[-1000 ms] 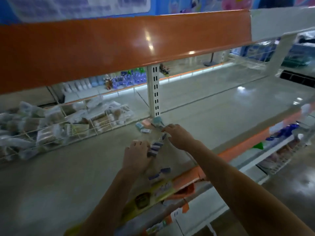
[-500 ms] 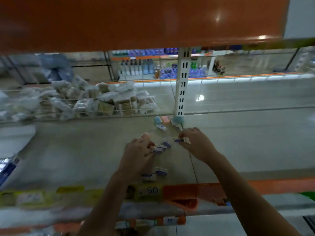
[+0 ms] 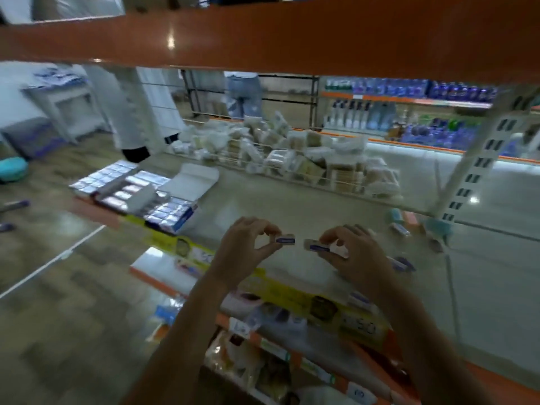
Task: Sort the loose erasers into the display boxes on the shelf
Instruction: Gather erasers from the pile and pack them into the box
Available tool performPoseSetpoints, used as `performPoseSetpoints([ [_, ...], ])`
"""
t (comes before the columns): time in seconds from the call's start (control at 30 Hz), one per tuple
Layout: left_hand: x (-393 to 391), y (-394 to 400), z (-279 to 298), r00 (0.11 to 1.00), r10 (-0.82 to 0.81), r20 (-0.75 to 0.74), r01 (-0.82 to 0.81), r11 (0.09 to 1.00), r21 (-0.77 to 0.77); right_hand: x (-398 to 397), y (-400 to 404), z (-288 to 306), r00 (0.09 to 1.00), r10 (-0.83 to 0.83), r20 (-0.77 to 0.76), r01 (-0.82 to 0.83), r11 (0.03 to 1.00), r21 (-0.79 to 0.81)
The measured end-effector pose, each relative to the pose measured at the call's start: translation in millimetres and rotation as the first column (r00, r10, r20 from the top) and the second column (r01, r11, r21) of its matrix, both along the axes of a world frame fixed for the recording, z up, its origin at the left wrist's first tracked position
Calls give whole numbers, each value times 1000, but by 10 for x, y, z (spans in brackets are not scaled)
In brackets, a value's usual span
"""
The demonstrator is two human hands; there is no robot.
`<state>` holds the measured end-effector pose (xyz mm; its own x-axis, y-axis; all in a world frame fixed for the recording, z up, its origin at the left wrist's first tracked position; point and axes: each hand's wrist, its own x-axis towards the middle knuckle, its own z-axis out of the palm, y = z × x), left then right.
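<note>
1. At centre frame, the left hand [image 3: 248, 247] pinches a small white rectangular eraser [image 3: 285, 239] with a blue label between thumb and fingertips; the writing is too blurred to read.
2. Just right of it, the right hand [image 3: 355, 254] grips a second eraser [image 3: 317, 246], white with a blue band.
3. Both are held above the pale, smooth shelf [image 3: 292, 206].
4. Left of centre, open cardboard display boxes [image 3: 137, 191] hold rows of shiny wrapped erasers.
5. Loose erasers [image 3: 404, 226] lie at the right by a white slotted post [image 3: 479, 168].
6. A yellow price strip [image 3: 336, 311] at lower centre shows blurred digits, perhaps "50".
</note>
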<state>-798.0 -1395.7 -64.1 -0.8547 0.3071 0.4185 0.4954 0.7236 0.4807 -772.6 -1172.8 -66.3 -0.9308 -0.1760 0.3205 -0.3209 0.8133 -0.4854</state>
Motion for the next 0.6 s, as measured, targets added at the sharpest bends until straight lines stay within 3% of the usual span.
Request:
performPoseSetpoints([
  [0.17, -28, -862, 81, 993, 117, 32, -117, 993, -5, -197, -884, 17, 996, 86, -26, -86, 996, 2],
  [0.33, -130, -1786, 118, 992, 120, 49, -119, 992, -39, -444, -1794, 28, 991, 103, -81, -106, 994, -36],
  [0.6, -520, -2749, 61, 990, 133, 36, -130, 988, -81, -925, -2761, -30, 998, 53, -18, -53, 999, -10],
])
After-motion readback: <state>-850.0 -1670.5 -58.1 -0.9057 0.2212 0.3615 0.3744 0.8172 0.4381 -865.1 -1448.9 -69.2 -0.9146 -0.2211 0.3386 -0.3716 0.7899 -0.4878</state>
